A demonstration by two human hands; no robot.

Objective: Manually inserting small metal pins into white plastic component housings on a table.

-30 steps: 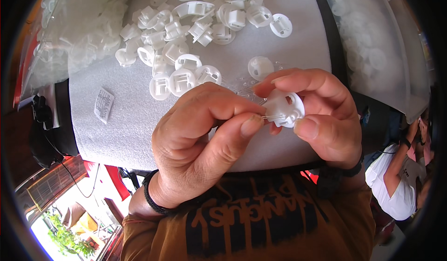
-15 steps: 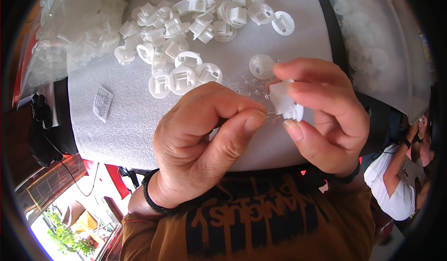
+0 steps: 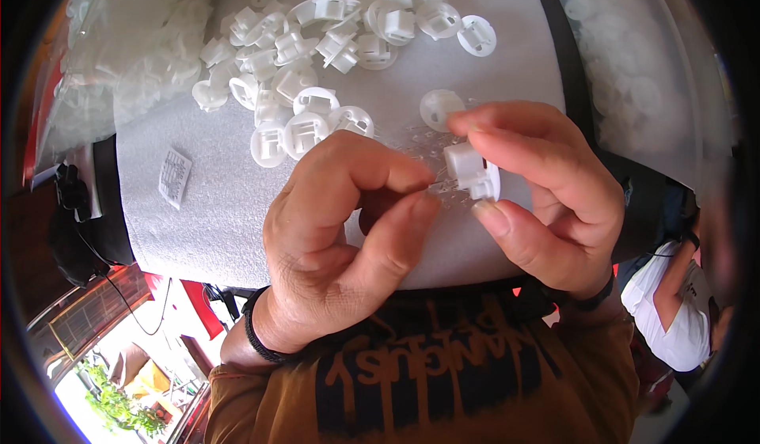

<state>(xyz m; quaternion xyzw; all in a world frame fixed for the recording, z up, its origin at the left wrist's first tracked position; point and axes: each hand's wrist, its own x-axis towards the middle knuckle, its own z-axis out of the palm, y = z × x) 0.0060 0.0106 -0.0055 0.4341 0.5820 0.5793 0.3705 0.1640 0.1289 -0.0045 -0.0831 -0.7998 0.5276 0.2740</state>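
My right hand (image 3: pixel 546 191) pinches a small white plastic part (image 3: pixel 472 172), a round disc with a square block on it, between thumb and fingers. My left hand (image 3: pixel 344 238) is curled beside it, thumb and forefinger pinched together at the part's left edge, apparently on a tiny clear or metal piece that is too small to make out. Both hands hover above a white foam sheet (image 3: pixel 206 214). A pile of several similar white plastic parts (image 3: pixel 317 40) lies on the sheet farther away.
A lone white disc (image 3: pixel 438 108) lies just beyond my right hand. A small printed label (image 3: pixel 174 176) rests on the foam at left. Clear bags of white parts (image 3: pixel 119 48) sit at far left and far right (image 3: pixel 633 64). Another person in white (image 3: pixel 673 309) is at lower right.
My right hand has turned the white part so its square block faces me and lifted it slightly. My left hand stays pinched at its edge.
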